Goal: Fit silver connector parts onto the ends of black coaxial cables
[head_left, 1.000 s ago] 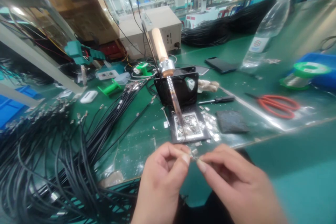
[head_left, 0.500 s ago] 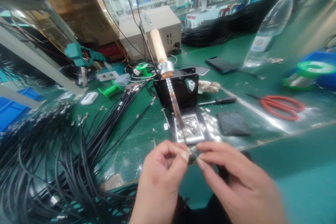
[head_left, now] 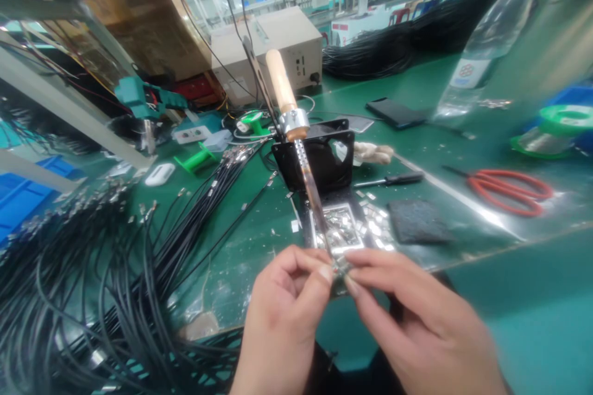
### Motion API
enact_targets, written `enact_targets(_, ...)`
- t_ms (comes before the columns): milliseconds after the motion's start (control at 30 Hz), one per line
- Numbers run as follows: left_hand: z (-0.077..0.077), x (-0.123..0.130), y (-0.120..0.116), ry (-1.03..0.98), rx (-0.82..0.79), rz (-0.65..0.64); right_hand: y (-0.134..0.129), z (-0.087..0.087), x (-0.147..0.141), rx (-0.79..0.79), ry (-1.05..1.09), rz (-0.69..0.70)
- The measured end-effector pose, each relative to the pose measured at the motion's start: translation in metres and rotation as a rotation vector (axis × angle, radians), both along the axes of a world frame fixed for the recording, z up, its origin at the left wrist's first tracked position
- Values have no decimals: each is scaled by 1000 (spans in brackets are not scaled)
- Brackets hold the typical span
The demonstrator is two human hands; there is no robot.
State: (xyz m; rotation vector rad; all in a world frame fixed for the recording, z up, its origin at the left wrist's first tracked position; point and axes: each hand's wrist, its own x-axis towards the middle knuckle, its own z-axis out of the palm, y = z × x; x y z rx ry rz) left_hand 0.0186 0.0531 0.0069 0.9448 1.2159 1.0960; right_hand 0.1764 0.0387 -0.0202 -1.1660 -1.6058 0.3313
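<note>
My left hand (head_left: pixel 290 302) is closed in a pinch, thumb against forefinger; what lies inside is too small to name. Facing it, my right hand (head_left: pixel 412 302) pinches a small silvery metal piece (head_left: pixel 341 264) between thumb and fingers. The fingertips of both hands nearly meet there. A soldering iron (head_left: pixel 309 179) with a wooden handle leans down from a stand, its thin tip reaching the gap between the hands. Just beyond them lies a white-rimmed tray (head_left: pixel 359 231) of tiny metal bits.
Behind the iron stands a black fan frame (head_left: pixel 315 163). To the right are a dark sponge-like block (head_left: pixel 419 222), a screwdriver (head_left: pixel 403 179), red-handled scissors (head_left: pixel 509 191), a solder spool (head_left: pixel 551 133) and a bottle (head_left: pixel 486 49). Black cables (head_left: pixel 139 284) with metal ends fill the left.
The view has shifted slightly, so the bench things sit a little farther right. Both hands keep their pinch near the iron's tip, and the tip now appears closer to the small piece.
</note>
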Motion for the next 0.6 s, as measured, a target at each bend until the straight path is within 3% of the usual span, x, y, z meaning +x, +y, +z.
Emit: enact_targets(600,1,0,1,-12,-4,13,5,7,-4,46,34,-23)
